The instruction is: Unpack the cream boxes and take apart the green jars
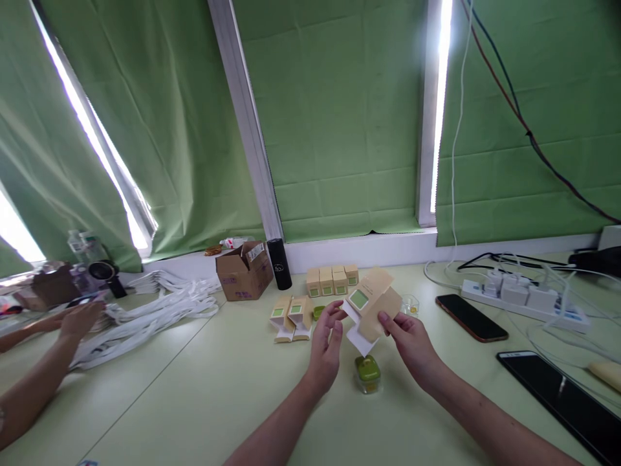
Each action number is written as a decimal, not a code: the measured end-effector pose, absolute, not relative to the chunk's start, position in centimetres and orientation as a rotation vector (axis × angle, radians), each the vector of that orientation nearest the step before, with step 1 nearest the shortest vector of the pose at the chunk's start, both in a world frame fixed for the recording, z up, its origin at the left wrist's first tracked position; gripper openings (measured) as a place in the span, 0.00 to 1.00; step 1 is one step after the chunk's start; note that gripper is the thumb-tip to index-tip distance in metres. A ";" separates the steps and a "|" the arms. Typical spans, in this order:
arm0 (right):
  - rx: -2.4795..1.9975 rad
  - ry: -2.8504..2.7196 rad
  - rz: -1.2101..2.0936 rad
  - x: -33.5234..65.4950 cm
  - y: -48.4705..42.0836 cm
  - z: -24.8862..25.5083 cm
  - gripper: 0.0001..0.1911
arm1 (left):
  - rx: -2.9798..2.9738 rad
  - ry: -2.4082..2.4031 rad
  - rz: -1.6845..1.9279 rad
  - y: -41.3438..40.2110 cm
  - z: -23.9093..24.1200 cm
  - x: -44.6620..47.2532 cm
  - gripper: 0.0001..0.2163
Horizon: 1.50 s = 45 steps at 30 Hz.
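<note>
A flattened tan paper carton (371,314) with a green window and white inner flaps is in the air in front of me. My right hand (412,343) pinches its lower right side between thumb and fingers. At the carton's left edge, the bent fingers of my left hand (324,349) hold the white flap, the thumb standing apart. Below it on the table sits a small clear container with a green lid (367,372), something yellowish inside. Two open tan cartons (292,317) stand left of my hands, and another green lid (318,313) is partly hidden behind my left hand.
Several closed cartons (332,281) stand in a row at the back, near a black cylinder (279,264) and a cardboard box (244,272). A clear container (410,305), phone (470,317), tablet (557,395) and power strip (524,304) lie right. Another person's hands (80,320) touch white straps (160,317).
</note>
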State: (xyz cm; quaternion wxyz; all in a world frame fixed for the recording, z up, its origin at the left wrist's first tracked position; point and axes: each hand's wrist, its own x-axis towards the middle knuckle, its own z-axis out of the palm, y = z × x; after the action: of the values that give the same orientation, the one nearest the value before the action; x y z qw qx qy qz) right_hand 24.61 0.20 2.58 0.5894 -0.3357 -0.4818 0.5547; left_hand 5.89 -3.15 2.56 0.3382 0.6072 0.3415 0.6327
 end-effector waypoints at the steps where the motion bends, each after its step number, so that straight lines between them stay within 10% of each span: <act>1: -0.776 -1.114 1.298 24.7 0.2 2.5 0.24 | 1.586 0.912 1.653 -3.1 2.5 5.8 0.23; 11: -0.790 -1.146 1.152 24.8 0.0 2.6 0.26 | 1.846 1.133 1.707 -2.7 2.4 5.3 0.18; 18: -0.690 -1.568 0.392 25.1 -0.3 1.5 0.11 | 2.131 1.392 1.876 -3.2 2.9 5.5 0.21; 24: -0.426 -1.707 -0.047 25.3 -0.9 1.5 0.28 | 2.371 1.379 2.033 -3.2 3.0 5.0 0.18; 45: -0.725 -1.522 0.373 25.0 -0.8 1.6 0.14 | 2.003 1.577 1.967 -2.5 5.4 2.8 0.07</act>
State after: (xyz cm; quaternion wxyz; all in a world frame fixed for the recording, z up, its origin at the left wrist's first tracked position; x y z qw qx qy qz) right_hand 25.02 -0.79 1.64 0.6498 -0.3190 -0.6701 0.1640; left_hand 2.82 -2.46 5.43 -0.0392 0.6215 0.4894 0.6105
